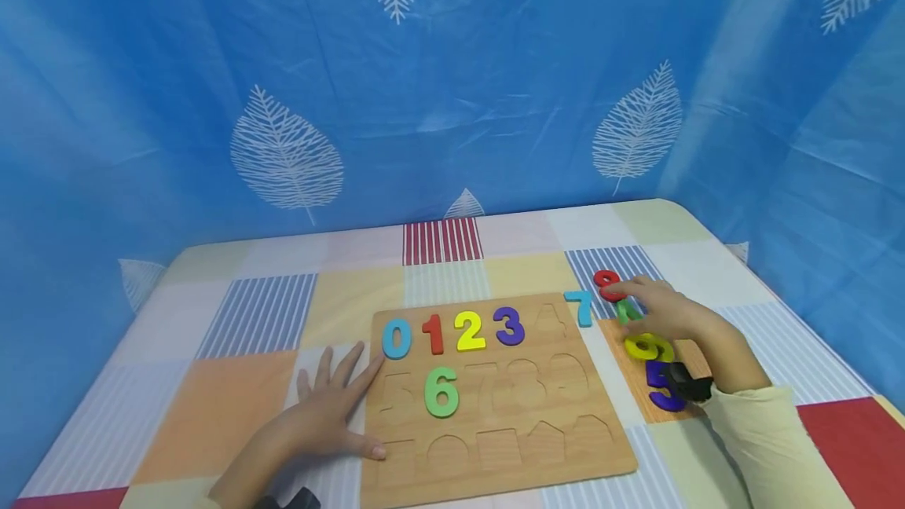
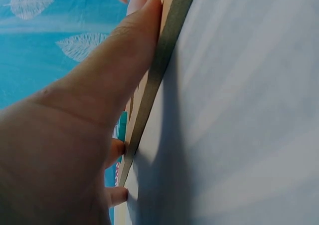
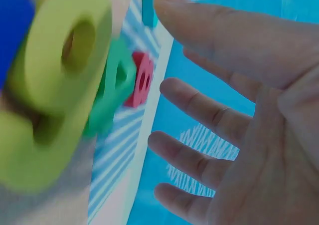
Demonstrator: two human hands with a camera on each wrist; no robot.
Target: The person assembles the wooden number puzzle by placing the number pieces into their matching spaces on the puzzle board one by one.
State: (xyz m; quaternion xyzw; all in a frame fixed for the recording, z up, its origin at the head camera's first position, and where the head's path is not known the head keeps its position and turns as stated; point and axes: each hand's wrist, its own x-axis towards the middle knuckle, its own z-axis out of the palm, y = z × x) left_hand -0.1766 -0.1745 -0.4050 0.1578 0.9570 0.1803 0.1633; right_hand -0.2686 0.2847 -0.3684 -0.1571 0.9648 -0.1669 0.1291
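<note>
A wooden number board (image 1: pixel 495 446) lies on the table with a blue 0 (image 1: pixel 397 338), red 1, yellow 2, purple 3 and green 6 (image 1: pixel 441 393) on it. My left hand (image 1: pixel 328 407) spreads its fingers along the board's left edge, thumb (image 2: pixel 134 40) on the board. My right hand (image 1: pixel 661 309) hangs with parted fingers above the loose numbers at the right, apart from them in the right wrist view. Under or near it are a red 8 (image 1: pixel 606 281), a partly hidden green 4 (image 3: pixel 117 78), a yellow 9 (image 1: pixel 646 346) and a purple 5 (image 1: pixel 661 391).
A blue 7 (image 1: pixel 580 307) lies by the board's upper right corner. Unfilled recesses run along the board's lower rows. A patchwork cloth (image 1: pixel 240 407) covers the table, and a blue curtain (image 1: pixel 459 100) with white leaves hangs behind it.
</note>
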